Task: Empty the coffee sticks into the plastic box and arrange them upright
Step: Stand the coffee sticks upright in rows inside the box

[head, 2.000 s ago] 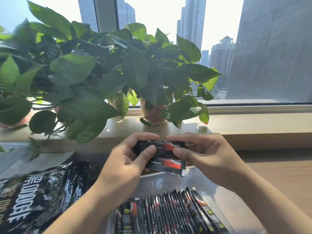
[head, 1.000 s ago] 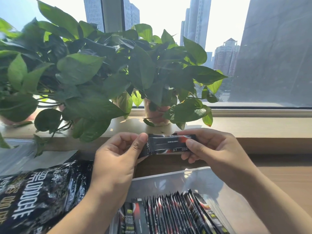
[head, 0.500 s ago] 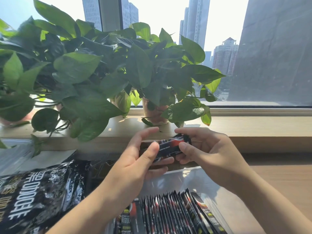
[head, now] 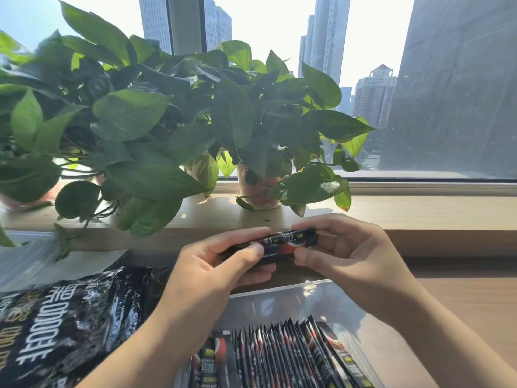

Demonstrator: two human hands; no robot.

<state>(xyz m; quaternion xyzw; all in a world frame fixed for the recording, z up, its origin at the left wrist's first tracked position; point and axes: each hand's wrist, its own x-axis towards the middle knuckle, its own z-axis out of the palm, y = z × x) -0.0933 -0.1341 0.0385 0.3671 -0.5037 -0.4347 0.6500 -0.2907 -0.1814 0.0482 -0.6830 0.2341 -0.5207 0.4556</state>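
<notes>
Both hands, left [head: 223, 264] and right [head: 344, 256], pinch a few sticks [head: 282, 243] above the box [head: 279, 303], behind its upright row [head: 282, 354]. Slack pinches could spill them flat, toppling that row.

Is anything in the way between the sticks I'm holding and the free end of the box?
Nothing visible. The left hand and right hand hold the sticks above the far end of the box, and the stretch beneath them is bare. The upright row stands nearer the camera; the bag lies outside, to the left.
</notes>
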